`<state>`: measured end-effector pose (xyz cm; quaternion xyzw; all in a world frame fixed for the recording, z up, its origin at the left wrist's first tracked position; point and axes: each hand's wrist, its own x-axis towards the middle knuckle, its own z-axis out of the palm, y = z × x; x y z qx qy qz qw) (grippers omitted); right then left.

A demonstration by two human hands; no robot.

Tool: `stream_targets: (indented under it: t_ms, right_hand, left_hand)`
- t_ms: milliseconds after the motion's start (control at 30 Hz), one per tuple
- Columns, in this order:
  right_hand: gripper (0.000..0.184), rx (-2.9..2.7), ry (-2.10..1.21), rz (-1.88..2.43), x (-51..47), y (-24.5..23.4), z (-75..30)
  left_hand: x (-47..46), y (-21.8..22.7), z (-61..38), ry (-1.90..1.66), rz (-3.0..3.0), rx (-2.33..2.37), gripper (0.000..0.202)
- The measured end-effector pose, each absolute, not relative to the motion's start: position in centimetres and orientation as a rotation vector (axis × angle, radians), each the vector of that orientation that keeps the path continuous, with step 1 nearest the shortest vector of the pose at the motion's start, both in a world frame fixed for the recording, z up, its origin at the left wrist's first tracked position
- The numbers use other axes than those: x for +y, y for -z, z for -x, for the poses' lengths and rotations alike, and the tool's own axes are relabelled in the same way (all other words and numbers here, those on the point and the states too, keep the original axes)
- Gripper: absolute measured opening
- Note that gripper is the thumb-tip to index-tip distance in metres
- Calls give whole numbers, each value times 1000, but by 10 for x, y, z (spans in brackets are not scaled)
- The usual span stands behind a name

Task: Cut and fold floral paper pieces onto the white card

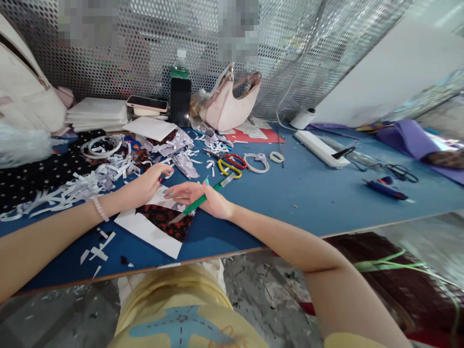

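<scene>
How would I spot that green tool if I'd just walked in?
Find the big blue table, then the person's right hand near its front edge. The green tool lies slanted across that hand, one greyish end over dark, red-patterned cloth. Unlike the looped red and yellow handles beyond it, it is straight and green.

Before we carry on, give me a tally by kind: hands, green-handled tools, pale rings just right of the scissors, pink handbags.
Hands: 2 (left hand, right hand)
Green-handled tool: 1, at the right hand
Pale rings right of the scissors: 2 (larger ring, smaller ring)
Pink handbag: 1
Total: 6
</scene>
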<state>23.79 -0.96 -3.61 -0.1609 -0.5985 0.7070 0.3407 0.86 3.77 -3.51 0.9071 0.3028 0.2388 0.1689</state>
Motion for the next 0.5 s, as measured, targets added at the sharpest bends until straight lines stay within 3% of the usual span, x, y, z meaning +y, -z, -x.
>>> stream_targets:
  t_ms: [300, 500]
  right_hand:
    - [63, -1611, -1357, 708, 4, 41, -250]
    - [46, -1794, -1371, 693, 14, 34, -267]
  left_hand:
    - [32, 27, -12, -697, -2746, 1076, 37]
    - [23, 10, -11, -569, -2991, 1185, 30]
